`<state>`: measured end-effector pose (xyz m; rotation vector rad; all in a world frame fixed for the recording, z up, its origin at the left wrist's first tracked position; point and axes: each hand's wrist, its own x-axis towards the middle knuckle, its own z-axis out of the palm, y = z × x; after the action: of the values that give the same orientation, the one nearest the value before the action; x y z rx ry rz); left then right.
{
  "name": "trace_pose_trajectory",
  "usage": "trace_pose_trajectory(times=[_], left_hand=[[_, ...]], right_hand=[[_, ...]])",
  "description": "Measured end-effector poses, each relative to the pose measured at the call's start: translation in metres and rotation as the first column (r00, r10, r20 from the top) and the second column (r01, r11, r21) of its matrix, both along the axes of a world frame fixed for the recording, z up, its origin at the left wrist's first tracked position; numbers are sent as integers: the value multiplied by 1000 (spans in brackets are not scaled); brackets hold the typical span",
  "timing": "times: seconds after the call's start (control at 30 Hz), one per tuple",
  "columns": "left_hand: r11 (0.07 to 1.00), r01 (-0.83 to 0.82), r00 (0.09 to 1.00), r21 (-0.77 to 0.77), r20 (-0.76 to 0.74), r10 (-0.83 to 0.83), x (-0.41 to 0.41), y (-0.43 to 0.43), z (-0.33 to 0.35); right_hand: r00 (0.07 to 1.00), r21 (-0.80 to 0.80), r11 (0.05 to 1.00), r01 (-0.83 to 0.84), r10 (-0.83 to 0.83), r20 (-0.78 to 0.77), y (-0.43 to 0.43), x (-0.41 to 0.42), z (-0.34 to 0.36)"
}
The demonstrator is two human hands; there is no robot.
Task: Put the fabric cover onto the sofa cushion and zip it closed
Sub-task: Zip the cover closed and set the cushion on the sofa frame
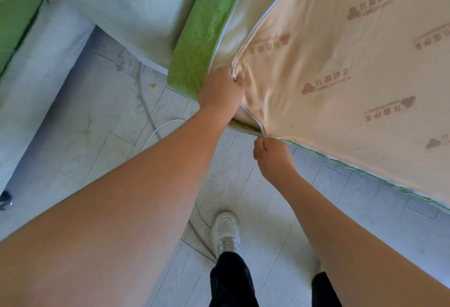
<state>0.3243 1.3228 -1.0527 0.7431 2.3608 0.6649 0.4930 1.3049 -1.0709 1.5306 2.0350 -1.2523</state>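
A large sofa cushion fills the upper right, wrapped in a fabric cover [341, 68] whose peach underside carries printed brown logos and whose side band [194, 46] is green. A white zipper [255, 29] runs along the seam and stands open along the left edge, showing the pale cushion [226, 38] inside. My left hand [220, 91] grips the cover's edge at the cushion's near corner. Just below that corner, my right hand [271, 154] pinches the zipper pull [262, 136].
The sofa frame [126, 2], draped in pale sheeting, stands at the upper left with green upholstery [17, 14] beside it. A white cable [151, 116] lies on the grey plank floor. My shoe [226, 231] and dark trouser legs are below.
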Motion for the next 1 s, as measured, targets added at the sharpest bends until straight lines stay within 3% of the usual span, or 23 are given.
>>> trace_pose_trajectory(times=[0.13,0.27,0.37,0.43,0.53,0.57,0.63,0.67,0.73,0.8,0.9,1.0], left_hand=[[999,-26,999,42,33,24,-29,-33,-7],[989,-39,989,145,148,17,-43,-67,-16],[944,-313,932,107,224,284,-57,-84,-31],[857,-515,816,-15,299,495,-63,-110,-45],[873,-441,783,-210,386,488,-55,-141,-46],[889,-405,782,-214,422,458,-49,-142,-40],[927,-337,804,-164,461,374,-35,-137,-32],[938,-315,810,-141,475,343,-29,-132,-31],[948,-298,810,-115,495,315,-20,-120,-28],[942,-321,793,-97,517,323,-12,-109,-30],[921,-387,738,-54,581,344,-1,-93,-28],[910,-413,732,10,599,326,3,-83,-31]], right_hand=[[992,3,993,122,-122,41,-5,-32,4],[997,34,996,-79,79,-7,-23,-103,6],[987,41,987,-154,156,-41,-20,-149,6],[989,18,990,-142,143,-45,-16,-159,2],[1000,-70,998,0,-1,-21,-12,-148,2],[999,-34,999,-14,16,39,-9,-145,5],[973,120,974,-194,175,153,-2,-143,14],[922,203,912,-356,308,233,2,-145,21],[737,314,672,-671,553,389,5,-153,35],[534,321,427,-845,702,472,7,-163,42],[202,213,97,-972,812,548,14,-171,47],[-79,182,-209,-961,834,546,30,-179,54]])
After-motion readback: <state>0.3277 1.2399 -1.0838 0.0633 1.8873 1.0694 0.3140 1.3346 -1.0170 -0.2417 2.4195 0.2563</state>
